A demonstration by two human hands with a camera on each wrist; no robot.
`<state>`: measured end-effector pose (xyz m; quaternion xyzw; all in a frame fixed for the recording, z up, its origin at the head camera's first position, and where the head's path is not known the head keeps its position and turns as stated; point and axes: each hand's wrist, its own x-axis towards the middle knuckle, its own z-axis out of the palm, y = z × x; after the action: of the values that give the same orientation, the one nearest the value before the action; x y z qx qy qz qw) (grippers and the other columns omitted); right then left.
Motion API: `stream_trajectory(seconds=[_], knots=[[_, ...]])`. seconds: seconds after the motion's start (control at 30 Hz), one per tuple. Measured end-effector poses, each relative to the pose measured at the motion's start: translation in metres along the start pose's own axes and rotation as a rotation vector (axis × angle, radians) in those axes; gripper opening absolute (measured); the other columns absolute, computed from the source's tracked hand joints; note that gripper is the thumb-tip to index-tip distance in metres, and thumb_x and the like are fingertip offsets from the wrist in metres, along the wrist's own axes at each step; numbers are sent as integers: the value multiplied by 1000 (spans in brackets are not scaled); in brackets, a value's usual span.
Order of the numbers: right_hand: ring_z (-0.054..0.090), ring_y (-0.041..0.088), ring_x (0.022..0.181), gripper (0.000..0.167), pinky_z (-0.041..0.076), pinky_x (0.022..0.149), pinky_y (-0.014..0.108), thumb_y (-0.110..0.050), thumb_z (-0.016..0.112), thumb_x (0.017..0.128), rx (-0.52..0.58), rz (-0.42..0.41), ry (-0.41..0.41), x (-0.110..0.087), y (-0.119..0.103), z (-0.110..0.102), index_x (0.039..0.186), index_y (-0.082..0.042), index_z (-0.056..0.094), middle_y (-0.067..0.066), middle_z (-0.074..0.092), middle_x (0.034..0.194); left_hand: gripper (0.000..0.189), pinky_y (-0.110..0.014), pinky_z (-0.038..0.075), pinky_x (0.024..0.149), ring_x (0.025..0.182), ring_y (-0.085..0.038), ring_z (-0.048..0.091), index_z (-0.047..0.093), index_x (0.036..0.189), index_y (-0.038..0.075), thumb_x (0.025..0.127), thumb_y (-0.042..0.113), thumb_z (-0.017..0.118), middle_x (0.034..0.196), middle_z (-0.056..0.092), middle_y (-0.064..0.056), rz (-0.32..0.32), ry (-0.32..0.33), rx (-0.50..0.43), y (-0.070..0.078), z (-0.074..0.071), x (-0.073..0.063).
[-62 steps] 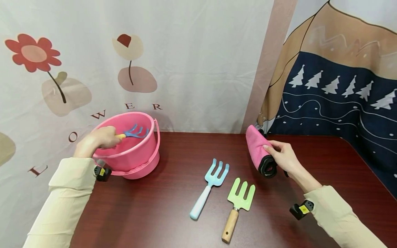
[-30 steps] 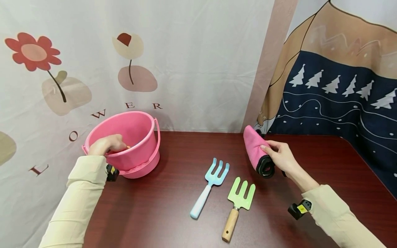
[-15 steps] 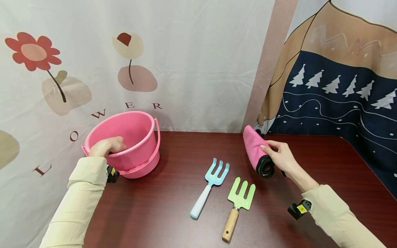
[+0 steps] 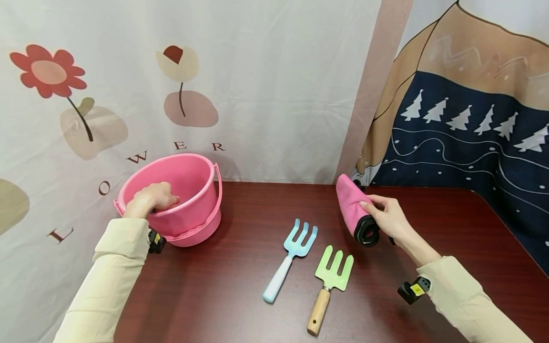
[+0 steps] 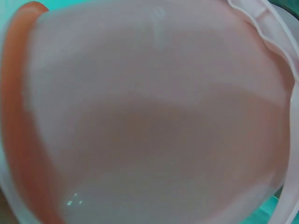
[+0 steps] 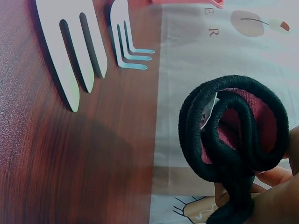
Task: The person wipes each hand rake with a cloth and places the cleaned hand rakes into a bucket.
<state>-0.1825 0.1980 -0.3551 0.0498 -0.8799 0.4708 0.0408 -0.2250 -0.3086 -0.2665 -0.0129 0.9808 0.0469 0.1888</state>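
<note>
My left hand (image 4: 155, 196) reaches over the near rim into a pink bucket (image 4: 188, 221). Its fingertips, and whatever they may hold, are hidden behind the bucket wall. Only the outer wall of the bucket (image 5: 140, 116) fills the left wrist view. On the right, my right hand (image 4: 388, 216) grips a rolled pink cloth with black edging (image 4: 349, 202), thumb on the near side. The right wrist view looks at the coiled end of the rolled cloth (image 6: 187, 126). Between the hands lie a light-blue hand fork (image 4: 283, 274) and a green hand fork with a wooden handle (image 4: 319, 309).
All of this stands on a dark red-brown wooden table (image 4: 206, 295). Behind the table hangs a pale printed curtain (image 4: 279, 95), with a navy and tan printed part (image 4: 463, 143) at the right. The bucket's handle (image 4: 219, 186) hangs at its side.
Two seconds ago my left hand held a small blue rake with a yellow handle above the bucket; it has since gone down inside, and the rake is out of sight. The right hand barely moved.
</note>
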Motion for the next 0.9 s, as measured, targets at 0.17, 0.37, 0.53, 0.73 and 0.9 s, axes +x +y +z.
stream_trajectory(seconds=[0.17, 0.37, 0.53, 0.73, 0.9], knots=[[51, 4, 81, 38, 43, 73, 17, -22, 54, 96, 3, 7, -10, 0, -1, 0, 122, 5, 58, 26, 64, 109, 29, -47, 41, 69, 79, -33, 54, 50, 74, 8, 92, 32, 49, 71, 50, -9, -31, 130, -31, 4, -1, -5], [50, 3, 81, 38, 43, 73, 17, -22, 54, 96, 7, 7, -8, -1, -1, 0, 123, 5, 58, 26, 64, 110, 27, -40, 36, 62, 67, -27, 49, 45, 76, 6, 91, 28, 49, 65, 43, -6, -11, 375, -114, 13, 0, -10], [50, 3, 82, 38, 43, 73, 16, -21, 54, 96, 8, 5, -8, -1, -1, -1, 123, 5, 58, 27, 64, 111, 37, -53, 43, 68, 86, -41, 55, 52, 111, -7, 91, 24, 47, 90, 57, -22, 20, 557, -169, 26, 2, -15], [50, 2, 83, 37, 43, 75, 16, -20, 54, 95, -8, -4, 5, -1, -2, 0, 122, 5, 59, 26, 64, 110, 39, -59, 43, 79, 102, -46, 53, 50, 118, -8, 94, 22, 46, 113, 56, -28, 95, 755, -221, 47, 7, -21], [51, 6, 82, 36, 43, 72, 17, -19, 54, 95, -37, -32, 17, -2, -3, 1, 122, 5, 59, 26, 65, 108, 34, -57, 43, 86, 105, -44, 52, 53, 116, -7, 93, 18, 50, 112, 56, -28, 251, 894, -237, 69, 16, -21]])
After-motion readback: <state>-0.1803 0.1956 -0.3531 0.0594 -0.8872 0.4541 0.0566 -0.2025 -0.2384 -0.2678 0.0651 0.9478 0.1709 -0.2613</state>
